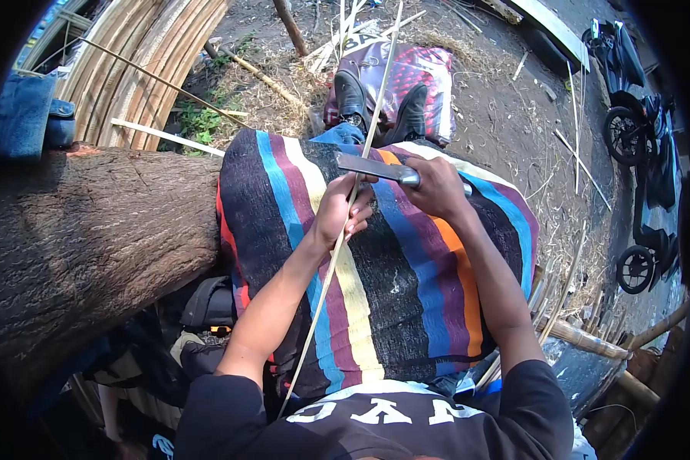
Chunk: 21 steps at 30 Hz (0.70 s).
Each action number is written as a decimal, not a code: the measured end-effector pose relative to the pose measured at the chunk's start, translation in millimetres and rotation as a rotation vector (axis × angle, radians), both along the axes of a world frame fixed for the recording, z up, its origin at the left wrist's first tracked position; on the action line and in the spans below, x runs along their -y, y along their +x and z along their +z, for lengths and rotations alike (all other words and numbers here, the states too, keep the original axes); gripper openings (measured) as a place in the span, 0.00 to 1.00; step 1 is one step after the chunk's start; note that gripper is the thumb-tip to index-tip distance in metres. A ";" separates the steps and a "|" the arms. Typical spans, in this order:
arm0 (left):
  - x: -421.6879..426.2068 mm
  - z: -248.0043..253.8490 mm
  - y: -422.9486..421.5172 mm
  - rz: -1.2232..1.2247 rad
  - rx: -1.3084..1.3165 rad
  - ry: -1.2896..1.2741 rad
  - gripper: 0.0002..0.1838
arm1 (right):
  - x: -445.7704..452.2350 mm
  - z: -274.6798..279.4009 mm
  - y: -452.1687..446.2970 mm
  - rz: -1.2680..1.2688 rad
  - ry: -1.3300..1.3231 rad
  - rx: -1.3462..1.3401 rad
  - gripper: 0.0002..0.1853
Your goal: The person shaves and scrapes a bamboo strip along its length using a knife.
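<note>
Striped blanket (395, 284) over the person's lap, dark ground with blue, purple, yellow and orange bands; use it as landmark. Pale thin strip (382, 84) runs lengthwise over the blanket, slightly tilted, upper end past the blanket's far edge, lower end by the black T-shirt (391, 441) at the blanket's near edge. Left hand (333, 208) above the blanket's upper middle, fingers curled round the strip, gripping it. Right hand (435, 186) just right of it, also above the blanket, fingers wrapped tight on the handle of a flat-bladed knife (376, 169). Blade points left, crosses the strip right by the left hand's fingertips; can't tell if the edge bites into the strip. T-shirt has large white letters. 2 dark shoes (350, 93) at the blanket's far edge, on or against a printed sack (437, 88). Thick log (107, 211) left of the blanket, end tucked up close to it; blue denim (19, 119) on the log's far side. Long pale boards (142, 65) stacked beyond the log, far left of the blanket. Black bag (209, 303) just left of the blanket, below the log. Motorbike (629, 134) well right of the blanket, 2 wheels visible. Loose strips scattered on the dirt between blanket and motorbike.
</note>
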<state>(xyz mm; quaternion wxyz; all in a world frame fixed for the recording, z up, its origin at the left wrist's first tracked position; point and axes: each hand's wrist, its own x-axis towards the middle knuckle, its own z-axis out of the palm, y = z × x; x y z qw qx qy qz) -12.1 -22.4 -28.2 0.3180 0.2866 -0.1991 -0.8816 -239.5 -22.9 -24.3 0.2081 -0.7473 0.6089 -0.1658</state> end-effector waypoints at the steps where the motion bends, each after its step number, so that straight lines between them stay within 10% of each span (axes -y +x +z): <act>1: -0.3 2.7 -1.1 -0.011 0.080 -0.029 0.20 | -1.2 -2.3 3.1 -0.021 -0.019 -0.023 0.09; 21: -10.9 9.7 -4.1 -0.052 0.241 -0.067 0.19 | 8.1 -15.5 0.3 -0.064 -0.142 -0.085 0.09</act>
